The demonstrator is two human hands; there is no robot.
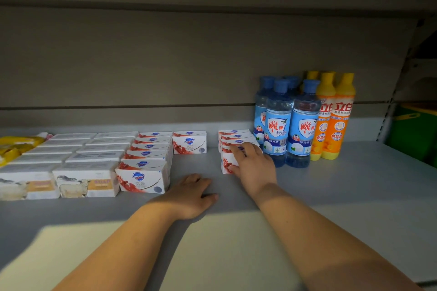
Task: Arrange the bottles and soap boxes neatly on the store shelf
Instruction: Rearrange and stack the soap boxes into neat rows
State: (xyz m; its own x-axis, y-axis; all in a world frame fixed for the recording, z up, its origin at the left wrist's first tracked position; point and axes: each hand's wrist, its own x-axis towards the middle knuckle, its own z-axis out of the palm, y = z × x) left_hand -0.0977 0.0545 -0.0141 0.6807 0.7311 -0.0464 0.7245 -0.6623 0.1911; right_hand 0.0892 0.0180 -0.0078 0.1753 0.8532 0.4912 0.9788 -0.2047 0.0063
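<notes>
On the grey shelf (331,184) stand rows of white-and-red soap boxes. One row (146,156) runs front to back left of centre, and a single box (189,142) stands behind it to the right. A second short row (234,139) sits beside the blue bottles (290,123). My right hand (253,168) grips the front box (228,163) of that second row, fingers over its top and front. My left hand (189,194) lies flat on the shelf, palm down, holding nothing. Orange bottles (335,116) with yellow caps stand right of the blue ones.
Two rows of white sheep-print soap boxes (85,179) fill the left part of the shelf. Yellow packets (16,146) lie at the far left. A green and yellow container (416,130) shows past the shelf's right upright. The grey back panel (165,61) rises behind everything.
</notes>
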